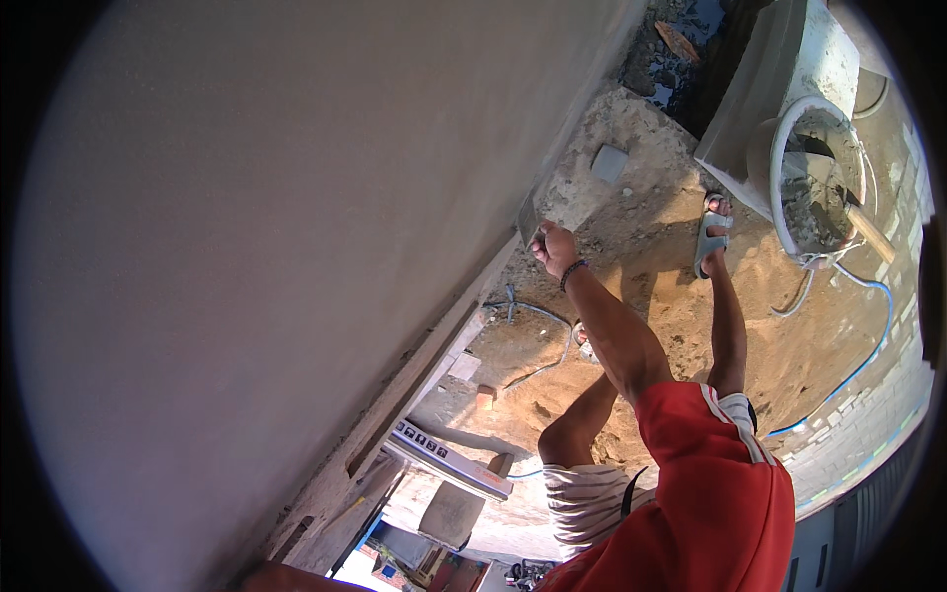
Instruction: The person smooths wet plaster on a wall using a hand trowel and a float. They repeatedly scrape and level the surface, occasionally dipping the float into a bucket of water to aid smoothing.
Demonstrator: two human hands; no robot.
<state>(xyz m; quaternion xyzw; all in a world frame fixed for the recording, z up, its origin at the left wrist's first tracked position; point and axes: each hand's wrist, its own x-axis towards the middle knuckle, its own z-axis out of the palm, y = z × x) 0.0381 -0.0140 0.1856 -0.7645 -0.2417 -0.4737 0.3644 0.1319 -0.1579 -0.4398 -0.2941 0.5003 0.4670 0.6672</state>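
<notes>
My right hand (554, 247) is closed around a trowel whose thin grey blade (527, 219) meets the bottom edge of the wall. The hand itself hides the handle. A dark beaded band circles that wrist. Smooth grey plaster covers the wall (247, 247), which fills the left side of the view. At the bottom left, a dark sliver of my left hand or forearm (281, 577) shows near the wall; its fingers cannot be made out.
A white bucket (779, 187) of wet mortar, with a wooden-handled tool (870, 232) in it, stands by a concrete block (760, 99). A blue hose (883, 326) curves over sandy ground (651, 355). A long white boxed bar (454, 459) lies near the wall base. Dark water (695, 39) lies beyond.
</notes>
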